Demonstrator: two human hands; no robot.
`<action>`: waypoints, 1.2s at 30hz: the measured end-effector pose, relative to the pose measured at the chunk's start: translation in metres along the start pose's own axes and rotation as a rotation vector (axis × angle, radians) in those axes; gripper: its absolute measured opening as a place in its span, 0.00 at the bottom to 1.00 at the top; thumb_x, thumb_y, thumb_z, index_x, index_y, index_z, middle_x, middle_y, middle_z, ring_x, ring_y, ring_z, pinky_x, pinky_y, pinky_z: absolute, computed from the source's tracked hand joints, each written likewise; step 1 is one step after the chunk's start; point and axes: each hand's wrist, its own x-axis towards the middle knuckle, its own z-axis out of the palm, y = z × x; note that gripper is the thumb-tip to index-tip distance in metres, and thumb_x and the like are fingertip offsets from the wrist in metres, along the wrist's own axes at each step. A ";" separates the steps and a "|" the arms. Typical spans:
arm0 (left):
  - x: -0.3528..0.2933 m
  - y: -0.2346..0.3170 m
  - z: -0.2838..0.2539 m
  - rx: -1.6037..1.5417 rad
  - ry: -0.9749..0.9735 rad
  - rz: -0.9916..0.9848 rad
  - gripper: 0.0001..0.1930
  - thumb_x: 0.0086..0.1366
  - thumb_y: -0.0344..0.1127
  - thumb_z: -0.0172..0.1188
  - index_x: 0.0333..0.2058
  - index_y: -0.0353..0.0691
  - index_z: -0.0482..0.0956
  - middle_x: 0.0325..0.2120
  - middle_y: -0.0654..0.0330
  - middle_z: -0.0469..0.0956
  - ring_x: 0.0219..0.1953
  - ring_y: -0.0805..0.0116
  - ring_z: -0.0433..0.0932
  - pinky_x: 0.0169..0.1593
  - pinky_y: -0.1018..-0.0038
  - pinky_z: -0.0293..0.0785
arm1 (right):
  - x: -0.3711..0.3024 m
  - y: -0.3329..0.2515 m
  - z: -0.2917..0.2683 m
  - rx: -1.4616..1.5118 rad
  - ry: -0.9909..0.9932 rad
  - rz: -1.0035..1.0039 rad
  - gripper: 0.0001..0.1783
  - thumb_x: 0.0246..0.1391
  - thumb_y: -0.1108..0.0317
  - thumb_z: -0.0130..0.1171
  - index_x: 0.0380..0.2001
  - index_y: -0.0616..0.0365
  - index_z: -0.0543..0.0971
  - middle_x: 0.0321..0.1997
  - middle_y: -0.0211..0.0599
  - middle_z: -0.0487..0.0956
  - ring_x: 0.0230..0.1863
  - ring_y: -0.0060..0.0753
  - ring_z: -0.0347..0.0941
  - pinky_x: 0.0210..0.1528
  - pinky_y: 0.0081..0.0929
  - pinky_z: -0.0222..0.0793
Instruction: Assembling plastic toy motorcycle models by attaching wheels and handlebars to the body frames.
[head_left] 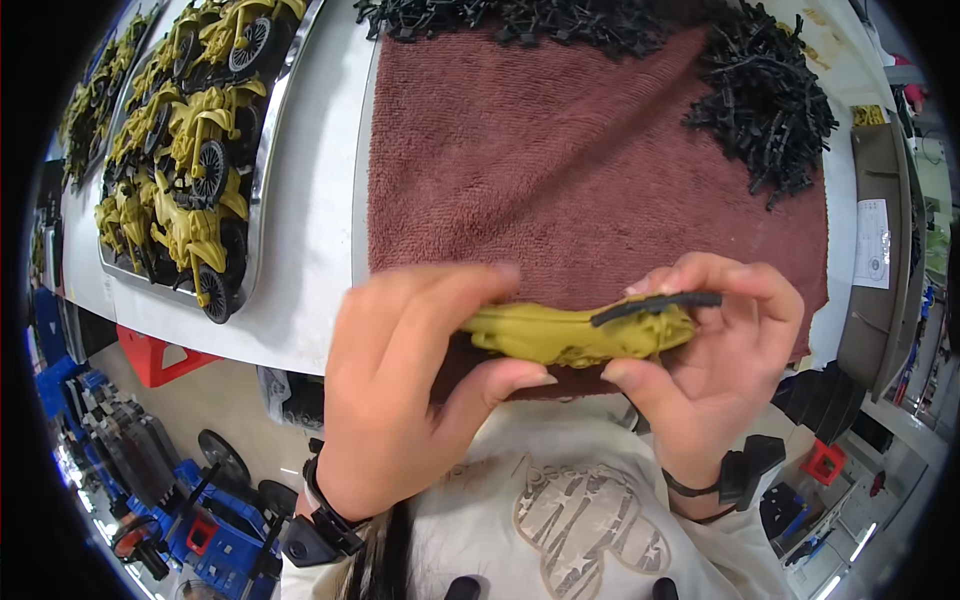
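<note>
Between both hands, just above the near edge of the brown-red towel, is a yellow toy motorcycle body [560, 338]. My left hand [405, 370] grips its left end, thumb below and fingers over the top. At the other end, my right hand [715, 350] pinches it with the thumb underneath. A thin black handlebar piece [660, 305] lies across the body's top at the right, next to my right fingers. Whether that piece is fully seated I cannot tell. The body is slightly blurred, and my left palm hides part of it.
The towel [480, 150] covers the table's middle. Black handlebar-like parts are heaped at the back [540, 22] and the far right [765, 105]. On the left, a metal tray [262, 215] holds several yellow toy motorcycles [190, 150]. A cardboard box [868, 250] stands beside the table's right edge.
</note>
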 end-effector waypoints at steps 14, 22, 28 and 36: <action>-0.022 0.005 0.012 -0.791 0.109 0.003 0.21 0.54 0.34 0.71 0.42 0.26 0.75 0.37 0.45 0.80 0.37 0.64 0.82 0.40 0.75 0.77 | 0.004 -0.024 -0.016 -0.214 -0.379 -0.034 0.24 0.39 0.71 0.75 0.41 0.68 0.79 0.40 0.49 0.80 0.39 0.29 0.79 0.38 0.20 0.75; -0.015 0.006 0.011 -0.827 0.091 -0.039 0.19 0.55 0.31 0.70 0.40 0.26 0.75 0.36 0.46 0.80 0.37 0.66 0.82 0.40 0.76 0.76 | 0.000 -0.023 -0.015 -0.184 -0.353 -0.008 0.24 0.40 0.72 0.75 0.41 0.69 0.78 0.38 0.46 0.79 0.36 0.25 0.77 0.35 0.16 0.71; -0.007 0.016 0.008 -1.096 0.044 -0.166 0.21 0.57 0.26 0.66 0.49 0.27 0.72 0.43 0.49 0.78 0.44 0.63 0.79 0.49 0.74 0.75 | 0.009 -0.015 -0.015 0.198 -0.302 0.184 0.23 0.43 0.76 0.72 0.43 0.68 0.75 0.44 0.46 0.77 0.46 0.30 0.74 0.50 0.24 0.69; -0.010 0.014 0.012 -0.778 0.248 -0.011 0.18 0.57 0.36 0.68 0.40 0.27 0.78 0.36 0.49 0.80 0.42 0.59 0.79 0.47 0.69 0.74 | 0.010 -0.027 -0.016 -0.238 -0.438 -0.022 0.23 0.40 0.74 0.73 0.44 0.64 0.80 0.41 0.44 0.79 0.39 0.30 0.78 0.40 0.23 0.73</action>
